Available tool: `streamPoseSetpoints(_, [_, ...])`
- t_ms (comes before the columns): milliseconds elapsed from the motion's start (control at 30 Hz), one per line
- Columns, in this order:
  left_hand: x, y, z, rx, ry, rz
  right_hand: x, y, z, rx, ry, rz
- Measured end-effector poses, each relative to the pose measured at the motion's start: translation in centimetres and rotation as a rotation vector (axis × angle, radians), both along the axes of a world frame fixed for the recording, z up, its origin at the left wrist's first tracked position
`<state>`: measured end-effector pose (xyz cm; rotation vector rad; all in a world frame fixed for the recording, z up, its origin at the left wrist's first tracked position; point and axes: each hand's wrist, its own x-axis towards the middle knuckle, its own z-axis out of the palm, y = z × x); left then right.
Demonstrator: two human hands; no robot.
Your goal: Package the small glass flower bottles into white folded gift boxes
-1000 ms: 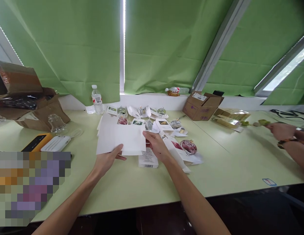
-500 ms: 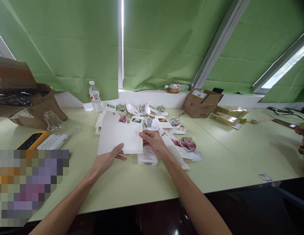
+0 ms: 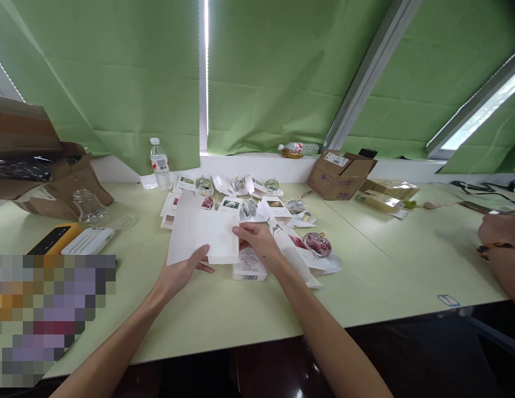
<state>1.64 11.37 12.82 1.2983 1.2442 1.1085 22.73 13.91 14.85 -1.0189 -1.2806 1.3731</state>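
Observation:
Both my hands hold a flat white cardboard sheet [image 3: 201,235] just above the pale green table [image 3: 240,309]. My left hand [image 3: 180,271] grips its near edge with the thumb on top. My right hand [image 3: 257,243] pinches its right edge. Under my right hand lies a small white box with a barcode [image 3: 249,269]. Beyond the sheet lie several small white cards with pictures [image 3: 276,205] and round glass ornaments [image 3: 318,243].
A water bottle [image 3: 160,165] stands at the back by the green blinds. Torn brown boxes [image 3: 41,166] and a glass jar [image 3: 89,207] sit at left, an open carton [image 3: 340,176] at back right. Another person's hand [image 3: 500,232] rests at the far right.
The white sheet has drawn slightly narrower and nearer between my hands. The other person's hand at the right has pulled back toward the table's right edge.

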Motion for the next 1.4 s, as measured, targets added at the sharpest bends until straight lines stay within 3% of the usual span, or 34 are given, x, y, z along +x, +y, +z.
streamPoseSetpoints(200, [-0.1, 0.0, 0.1, 0.099, -0.129, -0.062, 0.0, -0.7, 1.1, 0.005, 0.025, -0.045])
streamPoseSetpoints(367, [-0.3, -0.1, -0.1, 0.073, -0.122, -0.141, 0.0, -0.9, 1.3, -0.015, 0.026, -0.036])
streamPoseSetpoints(667, [0.0, 0.1, 0.0, 0.113, -0.168, -0.178, 0.2, 0.2, -0.1, 0.018, 0.021, -0.127])
streamPoseSetpoints(1167, [0.3, -0.1, 0.0, 0.127, -0.125, -0.175, -0.3, 0.2, -0.6, 0.054, -0.037, -0.189])
streamPoseSetpoints(1400, [0.3, -0.2, 0.0, 0.123, -0.063, -0.081, -0.7, -0.1, -0.4, 0.035, -0.04, -0.147])
